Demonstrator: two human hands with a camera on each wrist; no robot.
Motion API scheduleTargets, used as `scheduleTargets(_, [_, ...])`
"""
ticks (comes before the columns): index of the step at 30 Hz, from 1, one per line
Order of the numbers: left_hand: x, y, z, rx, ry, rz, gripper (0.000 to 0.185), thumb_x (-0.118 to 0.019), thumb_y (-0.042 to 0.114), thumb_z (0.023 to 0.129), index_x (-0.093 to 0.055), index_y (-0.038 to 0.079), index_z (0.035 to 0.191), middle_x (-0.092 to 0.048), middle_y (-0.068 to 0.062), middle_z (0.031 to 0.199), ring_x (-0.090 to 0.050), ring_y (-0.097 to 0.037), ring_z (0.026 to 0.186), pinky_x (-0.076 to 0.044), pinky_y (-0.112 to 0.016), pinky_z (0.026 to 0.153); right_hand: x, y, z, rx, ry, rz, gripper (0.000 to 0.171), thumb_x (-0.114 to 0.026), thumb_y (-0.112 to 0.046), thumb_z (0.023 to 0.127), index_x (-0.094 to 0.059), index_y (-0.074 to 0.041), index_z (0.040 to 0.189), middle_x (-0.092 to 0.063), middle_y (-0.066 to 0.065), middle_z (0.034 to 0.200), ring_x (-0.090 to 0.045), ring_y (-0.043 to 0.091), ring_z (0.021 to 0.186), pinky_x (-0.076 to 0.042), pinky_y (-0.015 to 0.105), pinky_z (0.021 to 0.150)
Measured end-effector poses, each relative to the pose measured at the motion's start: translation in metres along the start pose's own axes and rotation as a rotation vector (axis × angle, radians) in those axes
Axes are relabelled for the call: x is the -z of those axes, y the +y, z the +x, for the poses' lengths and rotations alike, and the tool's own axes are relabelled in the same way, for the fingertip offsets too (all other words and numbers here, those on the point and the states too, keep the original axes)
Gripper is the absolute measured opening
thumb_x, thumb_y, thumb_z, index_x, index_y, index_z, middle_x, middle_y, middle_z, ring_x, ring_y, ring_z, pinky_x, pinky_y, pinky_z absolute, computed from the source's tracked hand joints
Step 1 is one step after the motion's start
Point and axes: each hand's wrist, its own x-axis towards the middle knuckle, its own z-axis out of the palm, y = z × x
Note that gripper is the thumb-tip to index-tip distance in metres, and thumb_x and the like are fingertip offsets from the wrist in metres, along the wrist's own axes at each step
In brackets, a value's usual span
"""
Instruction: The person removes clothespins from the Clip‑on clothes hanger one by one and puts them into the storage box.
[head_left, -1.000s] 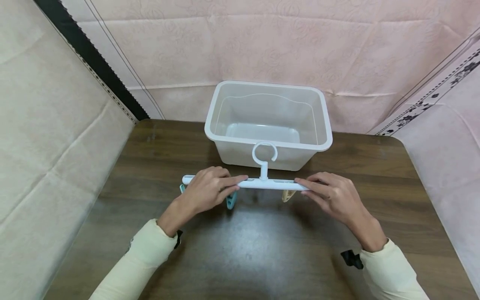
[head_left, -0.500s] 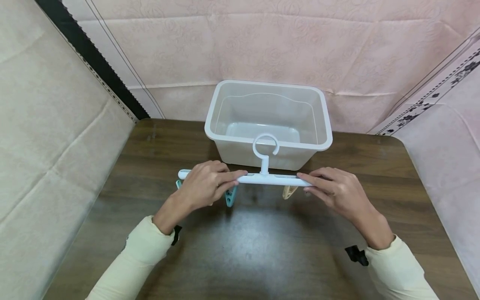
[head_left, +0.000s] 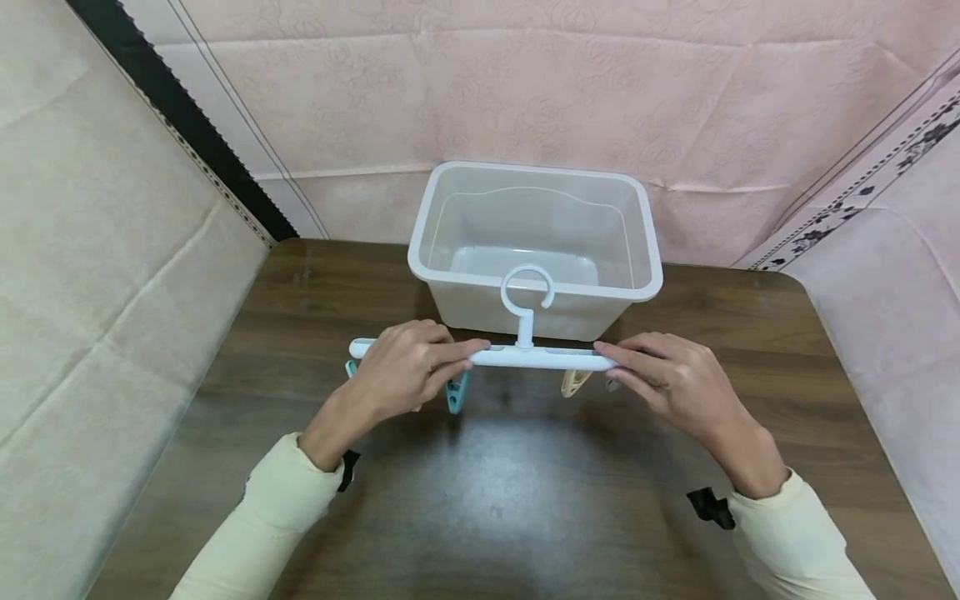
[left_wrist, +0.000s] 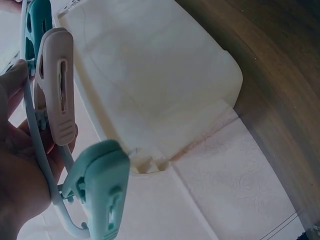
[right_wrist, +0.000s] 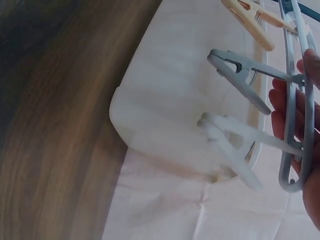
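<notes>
A white clip hanger (head_left: 536,358) is held level above the table, its round hook (head_left: 525,283) upright in front of the bin. My left hand (head_left: 405,371) grips the bar's left part, and my right hand (head_left: 667,379) pinches its right part between thumb and fingers. From the bar hang several clips. In the left wrist view these are a teal clip (left_wrist: 102,185), a pale pinkish clip (left_wrist: 56,85) and another teal clip (left_wrist: 39,30). The right wrist view has a beige clip (right_wrist: 252,22), a grey clip (right_wrist: 240,77) and a white clip (right_wrist: 230,147). My right hand hides the bar's right end in the head view.
A pale grey plastic bin (head_left: 633,295) stands at the table's back edge, just beyond the hanger, with nothing visible inside. The brown wooden table (head_left: 495,517) spreads around and below my hands. Pale patterned cloth (head_left: 555,92) covers the back and both sides.
Over the last second both hands have raised the hanger slightly up the head view and shifted it a little left. The hold stays the same and the bin has not moved.
</notes>
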Motion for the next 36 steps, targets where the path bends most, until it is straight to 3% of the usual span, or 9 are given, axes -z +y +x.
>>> scheduleTargets(7, [0.001, -0.002, -0.003, 0.0, 0.017, -0.005, 0.032, -0.075, 0.017, 0.091, -0.075, 0.016, 0.123, -0.069, -0.004, 0.084, -0.062, -0.018, 0.074, -0.051, -0.032, 0.063, 0.004, 0.002, -0.009, -0.11, 0.029, 0.055, 0.043, -0.06, -0.044, 0.1, -0.078, -0.006, 0.108, -0.072, 0.004, 0.095, -0.065, 0.018, 0.08, -0.046, 0.029, 0.066])
scheduleTargets(15, [0.005, -0.003, -0.007, 0.019, 0.023, -0.015, 0.032, -0.075, 0.017, 0.09, -0.075, 0.016, 0.122, -0.07, -0.002, 0.084, -0.06, -0.016, 0.071, -0.048, -0.03, 0.059, 0.004, 0.007, -0.025, -0.248, 0.057, 0.149, 0.049, -0.062, -0.049, 0.096, -0.077, -0.004, 0.112, -0.073, 0.005, 0.103, -0.062, 0.014, 0.091, -0.042, 0.014, 0.072])
scheduleTargets(22, [0.006, -0.004, -0.008, 0.021, 0.015, -0.015, 0.032, -0.075, 0.017, 0.091, -0.074, 0.015, 0.123, -0.071, -0.002, 0.084, -0.059, -0.016, 0.071, -0.047, -0.029, 0.059, 0.002, 0.013, -0.036, -0.282, 0.097, 0.181, 0.053, -0.064, -0.05, 0.094, -0.075, -0.002, 0.114, -0.073, 0.009, 0.104, -0.063, 0.012, 0.097, -0.042, 0.014, 0.089])
scheduleTargets(27, [0.006, -0.005, -0.01, 0.024, 0.022, -0.016, 0.032, -0.075, 0.017, 0.091, -0.074, 0.015, 0.123, -0.071, -0.002, 0.085, -0.06, -0.016, 0.071, -0.047, -0.029, 0.059, 0.004, 0.014, -0.042, -0.32, 0.13, 0.186, 0.055, -0.066, -0.051, 0.093, -0.074, -0.002, 0.116, -0.073, 0.01, 0.104, -0.063, 0.009, 0.099, -0.042, 0.015, 0.091])
scheduleTargets(29, [0.007, -0.005, -0.01, 0.025, 0.029, -0.02, 0.032, -0.074, 0.016, 0.09, -0.074, 0.015, 0.123, -0.07, -0.002, 0.084, -0.06, -0.016, 0.07, -0.047, -0.029, 0.058, 0.006, 0.013, -0.044, -0.356, 0.126, 0.177, 0.052, -0.072, -0.045, 0.091, -0.072, -0.003, 0.121, -0.072, 0.011, 0.105, -0.062, 0.008, 0.101, -0.041, 0.015, 0.092])
scheduleTargets(31, [0.007, -0.006, -0.01, 0.024, 0.035, -0.022, 0.032, -0.074, 0.015, 0.09, -0.074, 0.014, 0.123, -0.07, -0.002, 0.083, -0.059, -0.015, 0.07, -0.047, -0.029, 0.058, 0.009, 0.01, -0.045, -0.41, 0.118, 0.165, 0.049, -0.08, -0.03, 0.087, -0.069, -0.005, 0.127, -0.071, 0.012, 0.108, -0.061, 0.007, 0.104, -0.04, 0.016, 0.095])
scheduleTargets(34, [0.007, -0.006, -0.01, 0.024, 0.042, -0.025, 0.032, -0.074, 0.015, 0.09, -0.074, 0.013, 0.122, -0.069, -0.002, 0.081, -0.058, -0.015, 0.068, -0.046, -0.028, 0.057, 0.011, 0.004, -0.048, -0.554, 0.106, 0.159, 0.065, -0.087, -0.006, 0.077, -0.062, -0.01, 0.138, -0.07, 0.01, 0.111, -0.06, 0.002, 0.106, -0.041, 0.015, 0.092])
scheduleTargets(36, [0.007, -0.007, -0.01, 0.024, 0.044, -0.026, 0.032, -0.074, 0.014, 0.091, -0.074, 0.013, 0.123, -0.068, -0.002, 0.08, -0.057, -0.015, 0.068, -0.046, -0.028, 0.057, 0.01, 0.0, -0.05, -0.681, 0.099, 0.201, 0.075, -0.085, 0.001, 0.076, -0.056, -0.013, 0.144, -0.069, 0.004, 0.113, -0.059, 0.0, 0.103, -0.041, 0.014, 0.088])
